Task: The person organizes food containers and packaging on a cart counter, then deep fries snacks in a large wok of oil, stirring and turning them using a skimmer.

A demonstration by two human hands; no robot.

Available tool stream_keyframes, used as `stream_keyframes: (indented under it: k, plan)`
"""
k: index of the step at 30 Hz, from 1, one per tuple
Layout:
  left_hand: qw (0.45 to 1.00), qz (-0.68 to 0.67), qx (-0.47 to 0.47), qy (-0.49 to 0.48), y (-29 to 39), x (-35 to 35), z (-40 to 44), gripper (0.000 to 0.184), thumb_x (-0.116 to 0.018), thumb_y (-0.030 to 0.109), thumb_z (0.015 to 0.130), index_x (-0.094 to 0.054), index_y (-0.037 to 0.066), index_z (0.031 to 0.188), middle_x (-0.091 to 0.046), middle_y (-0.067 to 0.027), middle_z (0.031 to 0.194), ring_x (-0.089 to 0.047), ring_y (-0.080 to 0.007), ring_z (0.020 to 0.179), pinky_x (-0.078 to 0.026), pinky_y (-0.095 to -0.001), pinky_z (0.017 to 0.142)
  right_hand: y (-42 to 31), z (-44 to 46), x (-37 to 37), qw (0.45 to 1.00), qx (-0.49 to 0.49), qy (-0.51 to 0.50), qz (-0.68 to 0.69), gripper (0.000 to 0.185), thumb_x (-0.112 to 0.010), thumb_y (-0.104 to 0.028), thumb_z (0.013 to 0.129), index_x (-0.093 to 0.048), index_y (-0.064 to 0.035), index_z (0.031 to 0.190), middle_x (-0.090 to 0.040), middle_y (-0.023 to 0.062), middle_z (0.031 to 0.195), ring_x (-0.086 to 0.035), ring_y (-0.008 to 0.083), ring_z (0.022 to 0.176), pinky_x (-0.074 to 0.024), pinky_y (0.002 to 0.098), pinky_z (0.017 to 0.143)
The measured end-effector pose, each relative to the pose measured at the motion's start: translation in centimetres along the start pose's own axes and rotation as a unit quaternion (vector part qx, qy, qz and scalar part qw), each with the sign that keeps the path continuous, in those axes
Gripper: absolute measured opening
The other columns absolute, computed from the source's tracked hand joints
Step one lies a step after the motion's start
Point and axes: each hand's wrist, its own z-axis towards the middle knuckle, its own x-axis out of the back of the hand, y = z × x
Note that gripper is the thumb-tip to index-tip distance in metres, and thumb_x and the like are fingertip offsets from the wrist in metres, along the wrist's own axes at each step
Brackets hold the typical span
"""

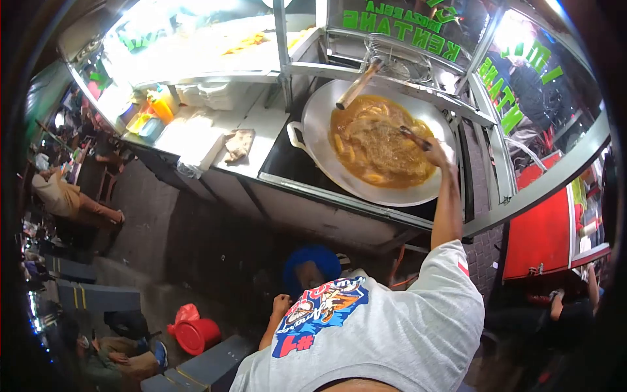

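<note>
My right hand (436,154) is closed around the dark wooden handle (414,138) of a frying tool over the wok's right side. The tool's head is down in the bubbling oil and I cannot make out its shape. Pale yellow pieces (373,178) float in the brown oil (385,153), inside a wide silver wok (318,134). A wire skimmer with a thick wooden handle (360,83) lies across the wok's far rim. Down by my waist is my left hand (281,304), away from the wok; my shirt partly covers it and its fingers are unclear.
Left of the wok, a crumpled brown cloth (240,145) lies on the counter (258,124), near an orange bottle (160,108). Metal frame bars (418,87) run behind the wok. A blue round item (313,264) is below the stall, and a red bucket (197,335) stands on the floor.
</note>
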Motion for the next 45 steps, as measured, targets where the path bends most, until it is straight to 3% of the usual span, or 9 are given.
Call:
stream_keyframes:
  k: [7, 9, 12, 15, 20, 26, 29, 34, 45]
  plan:
    - [0.997, 0.054, -0.048, 0.003, -6.4, -1.8, 1.6, 0.028, -0.059, 0.023, 0.081, -0.065, -0.003, 0.088, -0.066, -0.017, 0.08, -0.064, -0.0206, 0.071, -0.049, -0.0319, 0.065, -0.4, -1.8, -6.1, 0.993, -0.079, 0.058, 0.065, 0.025, -0.056, -0.014, 0.072, -0.062, -0.0054, 0.095, -0.064, 0.019, 0.077, -0.064, 0.0303, 0.072, -0.0481, 0.0387, 0.058]
    - [0.996, 0.08, -0.046, -0.016, -7.2, -1.8, 2.4, 0.031, -0.058, 0.027, 0.08, -0.066, -0.001, 0.09, -0.066, -0.0198, 0.085, -0.065, -0.0243, 0.079, -0.049, -0.0341, 0.07, 5.6, 4.1, -18.6, 0.994, -0.038, 0.041, 0.097, 0.027, -0.059, -0.02, 0.072, -0.063, -0.0079, 0.096, -0.065, 0.0183, 0.082, -0.065, 0.0287, 0.076, -0.0493, 0.0396, 0.063]
    - [0.981, 0.158, -0.112, 0.001, -5.0, -0.7, 2.1, 0.03, -0.054, 0.028, 0.078, -0.067, 0.002, 0.087, -0.064, -0.0199, 0.085, -0.065, -0.0267, 0.081, -0.049, -0.0355, 0.072, -2.5, -0.7, -18.8, 0.985, 0.032, 0.031, 0.167, 0.061, -0.062, -0.021, 0.073, -0.042, -0.0059, 0.128, -0.058, 0.0274, 0.106, -0.058, 0.0334, 0.1, -0.0453, 0.0405, 0.084]
    - [0.986, 0.11, -0.122, -0.009, -2.9, -0.1, 2.0, 0.028, -0.056, 0.025, 0.078, -0.067, 0.0, 0.086, -0.066, -0.0189, 0.082, -0.065, -0.0239, 0.075, -0.05, -0.0335, 0.068, -9.4, -4.3, -16.1, 0.956, -0.069, -0.068, 0.276, 0.06, -0.059, -0.021, 0.074, -0.041, -0.0081, 0.13, -0.059, 0.0286, 0.1, -0.059, 0.0347, 0.095, -0.0451, 0.0425, 0.08]
    - [0.987, 0.106, -0.121, -0.001, -3.5, 0.2, 3.4, 0.027, -0.057, 0.023, 0.079, -0.068, -0.001, 0.087, -0.067, -0.0169, 0.08, -0.065, -0.021, 0.075, -0.05, -0.0325, 0.068, -8.8, -5.2, -22.0, 0.926, 0.054, -0.02, 0.372, 0.05, -0.051, -0.024, 0.081, -0.044, -0.0098, 0.128, -0.06, 0.0224, 0.091, -0.058, 0.03, 0.082, -0.0438, 0.0408, 0.07]
    - [0.975, 0.145, -0.161, -0.052, -5.9, 0.0, 4.6, 0.029, -0.058, 0.025, 0.08, -0.066, -0.001, 0.087, -0.066, -0.0181, 0.078, -0.063, -0.0208, 0.071, -0.048, -0.0337, 0.064, -9.7, -14.1, -12.6, 0.961, 0.049, -0.131, 0.239, 0.046, -0.06, -0.022, 0.07, -0.052, -0.0059, 0.112, -0.061, 0.0193, 0.096, -0.057, 0.027, 0.083, -0.0426, 0.0377, 0.066]
    - [0.983, 0.079, -0.152, -0.063, -9.6, -1.3, 7.7, 0.031, -0.057, 0.025, 0.08, -0.065, -0.004, 0.087, -0.066, -0.0179, 0.08, -0.064, -0.0207, 0.073, -0.049, -0.0323, 0.067, -9.3, -17.6, -7.2, 0.978, 0.031, -0.098, 0.18, 0.041, -0.059, -0.02, 0.067, -0.054, -0.0085, 0.106, -0.061, 0.0216, 0.092, -0.057, 0.0396, 0.089, -0.0452, 0.0453, 0.075]
    - [0.988, 0.061, -0.122, -0.077, -5.9, -0.1, 4.8, 0.026, -0.055, 0.019, 0.079, -0.064, -0.005, 0.079, -0.063, -0.0122, 0.067, -0.059, -0.016, 0.061, -0.046, -0.0316, 0.055, -6.5, -21.2, 3.3, 0.995, -0.037, -0.089, 0.018, 0.055, -0.062, -0.02, 0.068, -0.052, -0.0239, 0.122, -0.061, 0.016, 0.104, -0.059, 0.0339, 0.096, -0.0474, 0.0418, 0.082]
    - [0.986, 0.1, -0.095, -0.097, -2.1, -0.4, 4.5, 0.023, -0.055, 0.018, 0.084, -0.063, -0.003, 0.088, -0.064, -0.0102, 0.07, -0.059, -0.0168, 0.059, -0.047, -0.0309, 0.056, -3.9, -22.0, 15.5, 0.986, -0.01, -0.118, -0.121, 0.038, -0.061, -0.011, 0.065, -0.065, -0.0175, 0.102, -0.065, 0.0129, 0.091, -0.062, 0.0288, 0.089, -0.0486, 0.0375, 0.079]
